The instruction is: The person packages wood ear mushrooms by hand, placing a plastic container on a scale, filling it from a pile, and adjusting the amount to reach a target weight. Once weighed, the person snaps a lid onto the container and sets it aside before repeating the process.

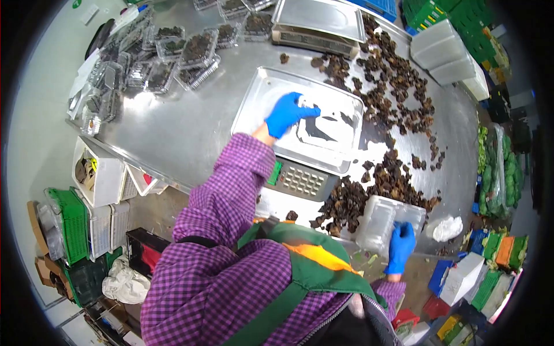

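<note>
My left hand (287,112), in a blue glove, reaches across the steel pan of a weighing scale (259,98) and grips the near-left edge of a clear plastic container (329,130). A few dark mushroom pieces lie in that container. My right hand (400,247), also gloved in blue, holds the lower edge of a stack of empty clear containers (380,220) at the table's near right edge. A heap of dark dried mushrooms (398,86) spreads over the steel table (173,127) to the right of the scale and down to the stack.
Several filled, lidded containers (196,52) are lined up at the table's far left. A second scale (317,23) stands at the back. White tubs (450,57) sit at the far right. Green crates (72,222), boxes and bags crowd the floor around the table.
</note>
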`<state>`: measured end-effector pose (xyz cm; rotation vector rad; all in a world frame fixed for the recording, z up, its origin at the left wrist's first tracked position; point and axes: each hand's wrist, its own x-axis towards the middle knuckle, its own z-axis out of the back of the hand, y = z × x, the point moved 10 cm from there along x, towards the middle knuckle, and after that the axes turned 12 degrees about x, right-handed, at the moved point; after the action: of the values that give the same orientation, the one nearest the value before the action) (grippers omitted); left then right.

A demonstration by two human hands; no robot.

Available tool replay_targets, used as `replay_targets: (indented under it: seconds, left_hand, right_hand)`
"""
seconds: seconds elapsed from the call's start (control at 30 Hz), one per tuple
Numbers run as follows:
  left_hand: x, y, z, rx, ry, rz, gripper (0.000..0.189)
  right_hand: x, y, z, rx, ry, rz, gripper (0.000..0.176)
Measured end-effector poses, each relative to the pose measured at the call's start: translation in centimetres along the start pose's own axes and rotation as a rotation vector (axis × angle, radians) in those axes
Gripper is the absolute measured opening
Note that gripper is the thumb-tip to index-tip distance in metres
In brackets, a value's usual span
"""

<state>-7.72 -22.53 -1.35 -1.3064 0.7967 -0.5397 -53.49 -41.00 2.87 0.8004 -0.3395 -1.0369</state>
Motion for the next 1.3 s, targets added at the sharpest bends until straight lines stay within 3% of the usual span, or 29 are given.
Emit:
replay_targets:
  seconds: [0.07, 0.13, 0.27, 0.33, 0.37, 0.4, 0.43, 0.47, 0.5, 0.53, 0.57, 0.6, 0.63, 0.7, 0.73, 0.77, 0.8, 0.9, 0.93, 1.0, 1.03, 1.1, 1.13, 1.2, 1.27, 1.3]
  left_hand:
    - [0.0, 0.7, 0.6, -0.067, -0.058, -0.002, 0.035]
    - [-0.8, 0.5, 1.0, -0.273, -0.054, -0.025, 0.03]
    - [-1.2, -0.5, 7.7, -0.387, -0.158, -0.006, 0.026]
    - [-0.1, -1.9, 16.5, -0.073, -0.415, -0.409, 0.024]
    - [-1.5, -5.1, 19.4, 0.126, -0.581, -0.333, 0.021]
    - [2.8, -2.8, 24.0, -0.592, -0.03, -0.414, 0.022]
    - [-1.9, -8.1, 24.8, -0.1, -0.679, -0.137, 0.024]
    - [0.3, -10.3, 27.3, 0.118, -0.547, -0.382, 0.051]
    - [-0.1, -8.1, 27.5, -0.65, -0.647, -0.123, 0.083]
    - [1.2, -7.2, 28.2, -0.555, -0.549, -0.094, 0.102]
    - [0.6, -6.5, 27.8, -0.49, -0.69, -0.05, 0.1]
    - [0.5, -6.7, 25.1, -0.443, -0.609, -0.112, 0.093]
    - [0.1, -6.7, 21.9, -0.459, -0.498, -0.156, 0.07]
    - [-0.9, -6.0, 15.0, -0.247, -0.235, -0.108, 0.062]
    - [-1.9, -5.5, 12.3, -0.135, -0.225, -0.065, 0.059]
    - [-2.9, -5.0, 10.5, -0.022, -0.221, -0.024, 0.057]
    - [-3.2, -4.6, 9.0, 0.158, -0.137, -0.122, 0.064]
    - [-4.0, -2.9, 6.5, 0.326, -0.044, -0.142, 0.069]
    - [-4.1, -1.7, 6.5, 0.389, -0.051, -0.12, 0.07]
    - [-4.3, -0.6, 6.3, 0.462, -0.059, -0.093, 0.072]
    - [-4.3, -0.7, 6.3, 0.459, -0.089, -0.101, 0.07]
    - [-4.2, 0.1, 5.8, 0.465, -0.112, -0.108, 0.069]
    - [-4.1, 0.8, 6.0, 0.436, -0.172, -0.123, 0.067]
    - [-4.4, 0.8, 5.8, 0.415, -0.236, -0.134, 0.065]
    - [-5.7, -1.3, 4.7, 0.496, -0.414, -0.131, 0.058]
    - [-7.0, -4.1, 3.9, 0.723, -0.535, -0.205, 0.052]
  right_hand:
    - [-0.1, 2.3, 2.6, 0.018, -0.078, 0.008, 0.011]
    - [-0.1, 4.8, 5.1, 0.13, -0.176, 0.169, 0.01]
    - [0.0, 11.1, 5.1, 0.269, -0.199, 0.085, 0.008]
    - [0.1, 13.8, 3.8, 0.134, -0.178, 0.18, 0.007]
    - [0.1, 17.1, 2.4, 0.188, -0.15, 0.307, 0.009]
    - [0.2, 19.3, 1.3, 0.13, -0.113, 0.387, 0.013]
    - [0.5, 20.7, 0.2, 0.131, -0.09, 0.492, 0.018]
    - [0.8, 23.2, -1.1, 0.139, -0.032, 0.528, 0.02]
    - [1.3, 24.2, -2.5, 0.151, 0.009, 0.597, 0.024]
    - [1.6, 25.3, -4.1, 0.209, 0.053, 0.658, 0.028]
    - [1.7, 27.0, -5.8, 0.155, 0.13, 0.723, 0.029]
    - [1.9, 27.9, -8.3, 0.181, 0.202, 0.78, 0.03]
    - [1.5, 28.2, -10.7, 0.152, 0.248, 0.83, 0.035]
    - [1.5, 29.1, -15.2, 0.12, 0.413, 0.818, 0.045]
    - [1.6, 28.9, -16.9, 0.06, 0.519, 0.808, 0.049]
    - [1.9, 28.6, -16.8, 0.101, 0.487, 0.817, 0.048]
    - [2.2, 28.3, -16.5, 0.141, 0.459, 0.829, 0.047]
    - [5.7, 24.3, -14.5, 0.166, 0.372, 0.647, 0.05]
    - [7.3, 22.3, -13.9, 0.251, 0.316, 0.628, 0.05]
    - [10.8, 18.4, -13.1, 0.219, 0.316, 0.378, 0.047]
    - [12.2, 16.6, -13.8, 0.226, 0.317, 0.375, 0.047]
    - [13.8, 13.9, -17.0, -0.049, 0.38, 0.587, 0.048]
    - [13.9, 13.5, -20.0, -0.222, 0.638, 0.523, 0.05]
    - [12.8, 12.8, -23.0, -0.379, 0.582, 0.825, 0.053]
    - [13.8, 11.3, -24.9, -0.386, 0.545, 0.883, 0.049]
    - [15.1, 10.2, -25.6, -0.447, 0.523, 0.888, 0.047]
